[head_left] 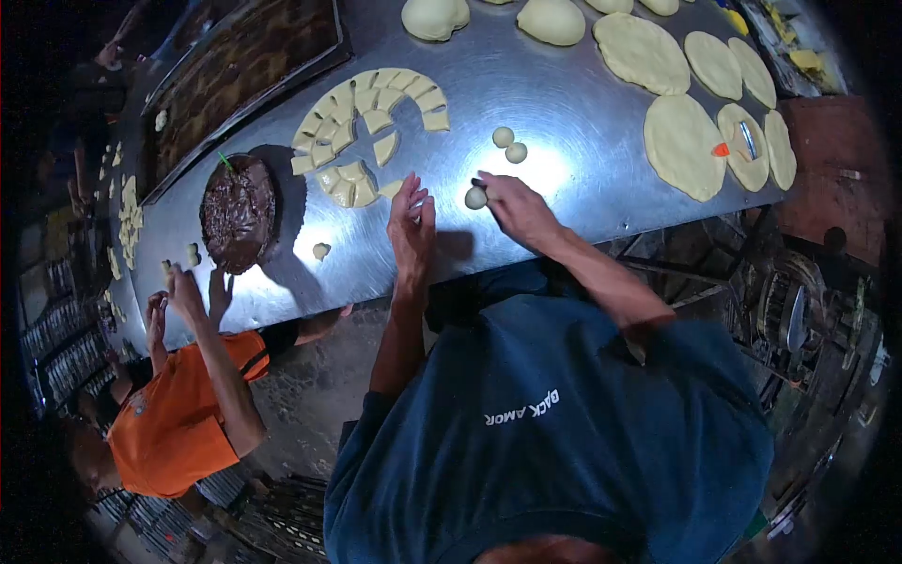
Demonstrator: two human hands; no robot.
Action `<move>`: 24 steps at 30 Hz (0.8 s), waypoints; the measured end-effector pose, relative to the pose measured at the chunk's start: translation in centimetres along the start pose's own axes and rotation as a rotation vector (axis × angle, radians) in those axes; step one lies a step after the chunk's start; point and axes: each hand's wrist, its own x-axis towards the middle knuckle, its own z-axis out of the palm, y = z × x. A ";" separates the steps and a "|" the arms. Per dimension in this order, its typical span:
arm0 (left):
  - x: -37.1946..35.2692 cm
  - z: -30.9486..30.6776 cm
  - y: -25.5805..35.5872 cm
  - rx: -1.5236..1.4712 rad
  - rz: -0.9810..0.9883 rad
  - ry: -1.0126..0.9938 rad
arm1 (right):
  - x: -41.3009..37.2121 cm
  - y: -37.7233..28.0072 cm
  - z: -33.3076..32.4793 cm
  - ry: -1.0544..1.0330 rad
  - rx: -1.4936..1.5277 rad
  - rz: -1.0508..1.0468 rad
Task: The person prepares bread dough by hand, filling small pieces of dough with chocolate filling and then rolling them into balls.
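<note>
At the near side of the metal table, my right hand [520, 212] pinches a small round dough ball [476, 197] at its fingertips. Something dark shows at those fingertips; I cannot make out whether it is filling. Two more dough balls [509, 144] sit touching each other just beyond. My left hand [411, 226] is raised with loosely bent fingers apart and nothing visible in it. Beside its fingertips lies a cut dough piece [390, 189]. Farther out, a flat dough round cut into wedges [352, 113] is spread in an arc, with some pieces pulled inward.
A bowl of dark brown filling [239, 214] with a green-handled utensil stands left. A co-worker in an orange shirt [178, 414] handles dough there. Flattened dough rounds [684, 146] lie right, one under a blade [748, 140]. A large dark tray [246, 80] is at far left.
</note>
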 end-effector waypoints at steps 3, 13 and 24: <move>2.7 0.0 -1.5 -0.033 0.053 -0.065 | 0.1 -0.6 -1.3 -0.034 0.026 0.130; 12.5 9.2 3.1 0.241 0.309 -0.795 | 3.4 2.4 -2.1 0.203 -0.112 0.472; 4.2 3.8 0.4 0.160 0.098 -0.406 | 5.6 2.1 -1.8 -0.256 0.042 0.149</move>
